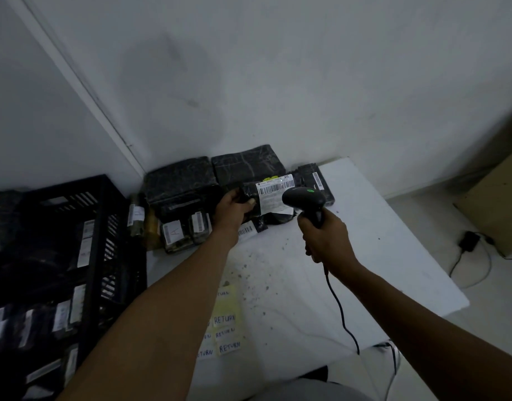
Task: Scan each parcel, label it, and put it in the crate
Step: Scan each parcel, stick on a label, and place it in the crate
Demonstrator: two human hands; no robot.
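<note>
My left hand (234, 208) grips the left end of a black parcel (270, 198) with a white barcode label, holding it up over the white table (379, 250). My right hand (325, 237) grips a black barcode scanner (304, 199) by its handle; the scanner head, with a green light on top, points at the parcel's label from just in front of it. A black plastic crate (104, 227) with several labelled parcels inside stands at the left. Handwritten "RETURN" labels (226, 319) lie on the table near its front edge.
More black parcels (191, 180) are piled against the wall at the back of the table, with small labelled ones (185, 230) in front. The scanner's cable (340, 308) trails across the table. A cardboard box (498, 192) and a power adapter (469, 241) sit on the floor at right.
</note>
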